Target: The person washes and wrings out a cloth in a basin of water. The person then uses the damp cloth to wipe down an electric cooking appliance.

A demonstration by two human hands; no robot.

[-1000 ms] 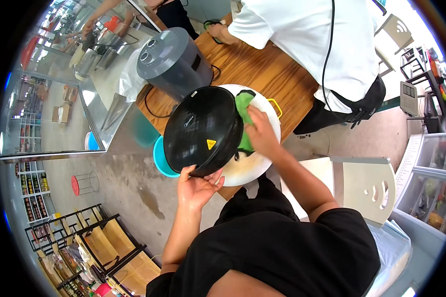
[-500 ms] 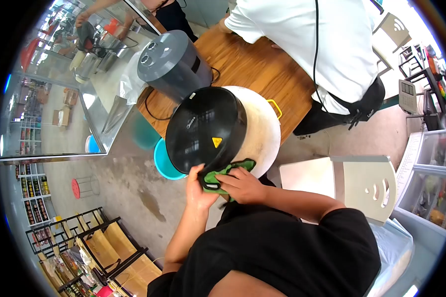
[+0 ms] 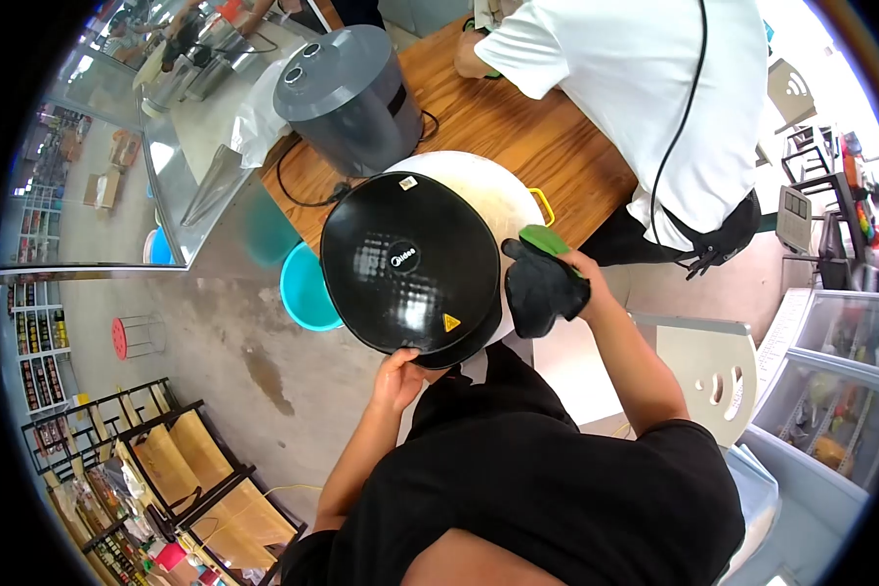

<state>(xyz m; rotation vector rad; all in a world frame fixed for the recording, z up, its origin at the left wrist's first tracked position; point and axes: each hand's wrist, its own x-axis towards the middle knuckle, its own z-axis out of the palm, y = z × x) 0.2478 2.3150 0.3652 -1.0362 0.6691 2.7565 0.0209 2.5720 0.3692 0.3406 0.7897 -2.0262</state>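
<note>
A black round Midea electric griddle (image 3: 410,293) with a yellow warning triangle is held tilted over a round white board (image 3: 503,186). My left hand (image 3: 397,381) grips its near edge, thumb on top; the fingers underneath are hidden. To its right, my right hand (image 3: 584,278) is closed on what looks like a green-and-black glove (image 3: 545,288), which hangs bunched up, apart from the griddle. A yellow handle (image 3: 545,207) sticks out at the right side of the white board.
A grey lidded bucket-shaped machine (image 3: 347,103) with a cable stands on the wooden table (image 3: 576,146). A person in a white shirt (image 3: 645,88) leans over the far side. A turquoise bucket (image 3: 308,288) is on the floor at left, a pale chair (image 3: 708,376) at right.
My right hand has lifted the glove off the griddle's near edge and moved right and up. The griddle has turned, its top now facing me more. The view has shifted slightly.
</note>
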